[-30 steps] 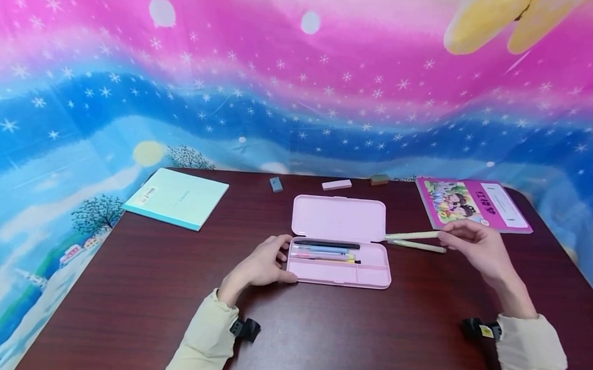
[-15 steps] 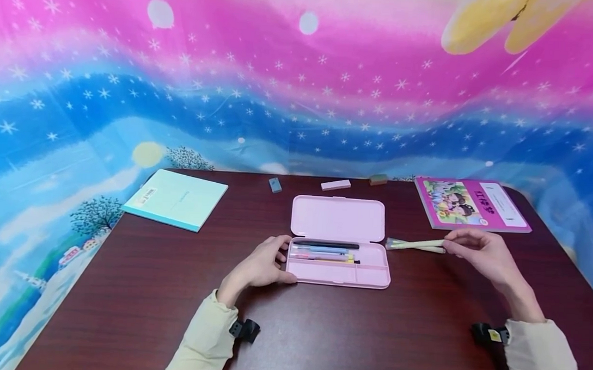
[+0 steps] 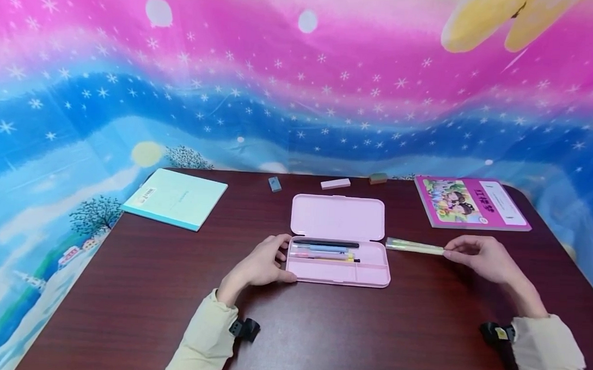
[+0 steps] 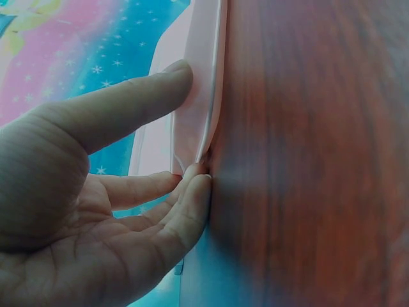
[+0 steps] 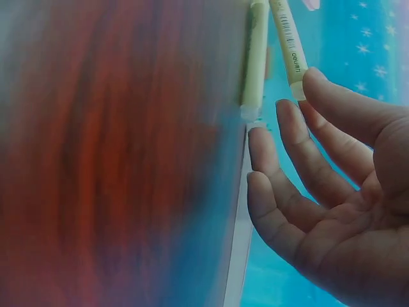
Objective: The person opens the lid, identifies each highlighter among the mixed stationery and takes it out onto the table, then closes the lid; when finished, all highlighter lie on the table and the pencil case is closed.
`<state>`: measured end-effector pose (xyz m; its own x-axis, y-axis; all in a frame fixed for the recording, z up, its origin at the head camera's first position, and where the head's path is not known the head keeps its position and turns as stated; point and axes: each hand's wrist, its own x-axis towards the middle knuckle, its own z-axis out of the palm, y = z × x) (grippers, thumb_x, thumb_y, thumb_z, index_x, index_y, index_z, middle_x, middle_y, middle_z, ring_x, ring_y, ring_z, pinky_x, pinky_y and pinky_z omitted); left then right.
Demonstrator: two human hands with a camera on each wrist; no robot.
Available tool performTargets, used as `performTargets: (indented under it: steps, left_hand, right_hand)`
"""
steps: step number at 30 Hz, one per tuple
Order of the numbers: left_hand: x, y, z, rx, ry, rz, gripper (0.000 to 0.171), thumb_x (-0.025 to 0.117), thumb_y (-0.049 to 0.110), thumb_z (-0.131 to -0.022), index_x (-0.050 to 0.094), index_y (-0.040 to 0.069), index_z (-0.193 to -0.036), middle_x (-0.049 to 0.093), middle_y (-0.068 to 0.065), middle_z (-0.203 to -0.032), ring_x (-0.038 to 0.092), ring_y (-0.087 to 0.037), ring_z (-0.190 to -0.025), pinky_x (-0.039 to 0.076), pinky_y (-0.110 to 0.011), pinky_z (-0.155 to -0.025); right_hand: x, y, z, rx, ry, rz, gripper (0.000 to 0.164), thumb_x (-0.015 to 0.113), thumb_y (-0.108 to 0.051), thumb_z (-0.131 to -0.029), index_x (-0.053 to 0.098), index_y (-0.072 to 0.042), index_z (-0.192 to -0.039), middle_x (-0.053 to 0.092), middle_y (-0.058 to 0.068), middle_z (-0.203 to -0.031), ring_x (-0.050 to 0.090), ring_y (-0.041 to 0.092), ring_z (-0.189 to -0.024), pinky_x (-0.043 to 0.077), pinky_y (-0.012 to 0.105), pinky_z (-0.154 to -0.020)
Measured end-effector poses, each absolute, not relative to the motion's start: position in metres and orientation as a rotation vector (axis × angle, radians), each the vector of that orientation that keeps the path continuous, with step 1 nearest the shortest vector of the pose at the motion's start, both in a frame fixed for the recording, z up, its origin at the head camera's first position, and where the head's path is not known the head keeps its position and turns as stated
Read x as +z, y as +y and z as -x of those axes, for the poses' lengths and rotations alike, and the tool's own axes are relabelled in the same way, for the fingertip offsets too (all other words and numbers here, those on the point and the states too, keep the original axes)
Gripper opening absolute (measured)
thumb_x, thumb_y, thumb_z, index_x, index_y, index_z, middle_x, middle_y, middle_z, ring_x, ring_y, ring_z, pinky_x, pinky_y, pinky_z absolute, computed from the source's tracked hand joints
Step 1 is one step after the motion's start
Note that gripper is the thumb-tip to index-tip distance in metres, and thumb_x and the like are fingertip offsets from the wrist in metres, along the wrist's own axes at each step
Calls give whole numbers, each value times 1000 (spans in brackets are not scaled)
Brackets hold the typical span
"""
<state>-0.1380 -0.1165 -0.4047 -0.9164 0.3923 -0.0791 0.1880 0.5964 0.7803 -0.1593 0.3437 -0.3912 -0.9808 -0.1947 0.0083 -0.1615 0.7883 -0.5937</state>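
Observation:
A pink pencil case [image 3: 323, 273] lies with its lid raised back, pens in its rear compartment: a black pen [image 3: 326, 244] and several pastel ones [image 3: 321, 254]. At the case's left front corner, my left hand [image 3: 259, 262] holds it, thumb on the front wall and fingers at the side. To the right, my right hand [image 3: 485, 262] pinches the end of a pale yellow pen [image 5: 289, 45] between thumb and index finger. A second pale yellow pen [image 5: 255, 61] lies on the table close beside it. Both pens' far ends are near the case's right side.
Along the back edge sit a blue eraser [image 3: 274, 184], a pink eraser [image 3: 335, 183] and a brownish-green block [image 3: 377, 178]. A mint notebook [image 3: 178, 198] lies at back left, a magenta book [image 3: 472, 203] at back right. A patterned cloth [image 3: 299, 98] hangs behind the table.
My right hand has moved slightly right and toward me, lowering the pinched pen; the two pens crossed and now lie nearly alongside each other. The left hand and case stay put.

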Motion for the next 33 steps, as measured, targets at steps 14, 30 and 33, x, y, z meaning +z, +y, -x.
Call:
performTargets:
  steps: [14, 30, 33]
  left_hand:
    - [-407, -117, 140, 1222, 2574, -419, 76, 86, 11, -68, 46, -2, -132, 51, -11, -108, 56, -19, -92, 50, -32, -79]
    - [-406, -115, 139, 1210, 2567, -409, 77, 86, 13, -69, 46, 0, -133, 51, -10, -108, 55, -18, -91, 50, -32, -79]
    - [-405, -115, 140, 1211, 2568, -408, 77, 86, 13, -69, 45, 0, -133, 51, -10, -108, 55, -18, -92, 50, -32, -80]
  right_hand:
    - [-392, 349, 183, -720, 2880, 351, 14, 74, -25, -85, 72, -11, -89, 69, -2, -82, 52, 9, -71, 41, 26, -65]
    - [-395, 349, 188, -681, 2911, 413, 12, 77, -20, -81, 71, -10, -85, 67, -4, -77, 55, 6, -68, 43, 26, -65]
    - [-390, 349, 188, -684, 2916, 414, 12, 77, -19, -81, 71, -10, -86, 67, -4, -78, 54, 7, -67, 43, 26, -64]
